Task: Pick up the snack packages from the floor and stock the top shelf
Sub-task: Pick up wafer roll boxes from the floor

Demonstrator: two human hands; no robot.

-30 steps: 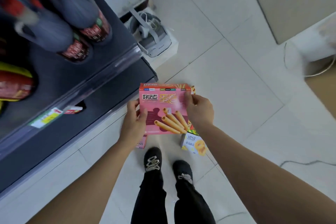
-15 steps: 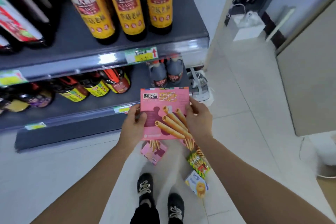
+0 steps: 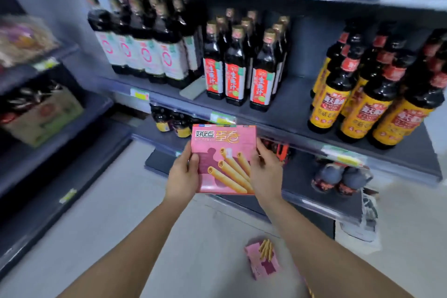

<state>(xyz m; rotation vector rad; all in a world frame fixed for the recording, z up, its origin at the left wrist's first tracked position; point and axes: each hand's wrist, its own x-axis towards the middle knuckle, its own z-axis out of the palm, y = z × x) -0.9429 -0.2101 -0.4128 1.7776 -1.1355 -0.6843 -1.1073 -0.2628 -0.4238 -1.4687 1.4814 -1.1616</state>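
Ahead, grey shelves [image 3: 295,104] stand over a pale floor [image 3: 121,225], the middle board carrying red-labelled bottles [image 3: 235,65] near its centre and yellow-labelled bottles [image 3: 377,101] toward its right edge. Before the lower board's front edge a pink snack box [image 3: 225,159] is held upright, the left hand [image 3: 182,178] gripping its left side and the right hand [image 3: 266,172] its right. A smaller pink package [image 3: 262,259] lies on the floor below.
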